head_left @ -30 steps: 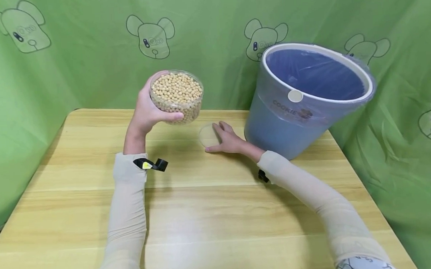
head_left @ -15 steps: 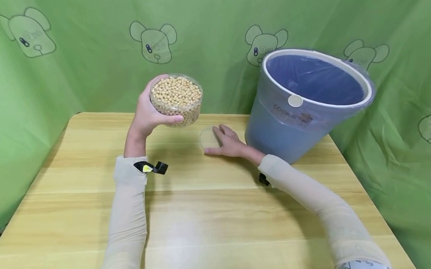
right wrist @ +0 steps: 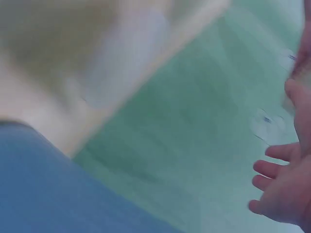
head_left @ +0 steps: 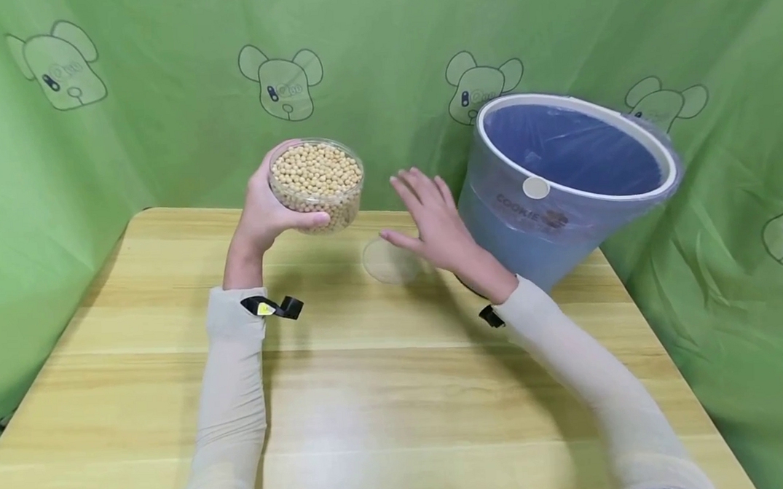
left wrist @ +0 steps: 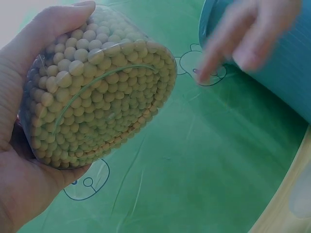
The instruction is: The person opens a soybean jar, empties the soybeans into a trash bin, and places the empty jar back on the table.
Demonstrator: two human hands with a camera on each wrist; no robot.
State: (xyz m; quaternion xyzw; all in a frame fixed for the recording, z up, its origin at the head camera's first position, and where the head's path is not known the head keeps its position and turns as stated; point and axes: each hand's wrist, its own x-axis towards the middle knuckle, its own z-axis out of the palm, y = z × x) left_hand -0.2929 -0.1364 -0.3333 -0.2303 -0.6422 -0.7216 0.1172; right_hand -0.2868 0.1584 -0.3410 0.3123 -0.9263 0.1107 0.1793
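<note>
"COOKIE" on blue bucket [head_left: 535, 216] (rest of print illegible).

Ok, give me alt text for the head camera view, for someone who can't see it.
The left hand holds up an open clear tub of soybeans above a wooden table, while the right hand hovers open over a round clear lid lying on the table. A blue bucket with a plastic liner stands at right.

A clear round jar [head_left: 317, 183], open-topped and packed with pale yellow beans, is held tilted above the far middle of the counter [head_left: 345, 392]. Its clear round lid [head_left: 388, 261] lies flat on the counter just right of it.
</note>
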